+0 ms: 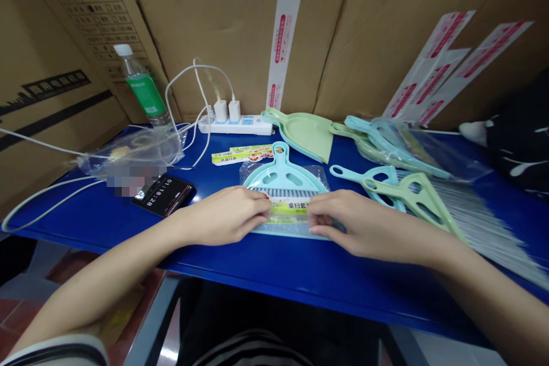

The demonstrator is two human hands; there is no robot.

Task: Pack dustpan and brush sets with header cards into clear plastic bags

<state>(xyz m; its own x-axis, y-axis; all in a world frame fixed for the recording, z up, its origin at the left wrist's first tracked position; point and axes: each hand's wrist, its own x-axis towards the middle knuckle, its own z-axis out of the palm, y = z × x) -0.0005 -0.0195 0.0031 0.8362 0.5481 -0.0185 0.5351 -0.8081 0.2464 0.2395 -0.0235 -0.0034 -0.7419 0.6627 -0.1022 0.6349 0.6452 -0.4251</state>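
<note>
Dustpan-and-brush set (pixel 281 176), light blue, lying on the desk (pixel 274 263) directly before the person; clear plastic (pixel 319 174) is showing round its edges. Head view: left hand (pixel 234 214) and right hand (pixel 347 220) are coming in from opposite sides, curled fingers (pixel 258 220) grasping both ends of a yellow-green label strip (pixel 286 206) across the set's lower part. Whether they are pinching plastic too, cannot tell. Green brush (pixel 403 194) is lying to the right; green dustpan (pixel 309 131) is resting behind; phone (pixel 165 194), left, is displaying digits.
</note>
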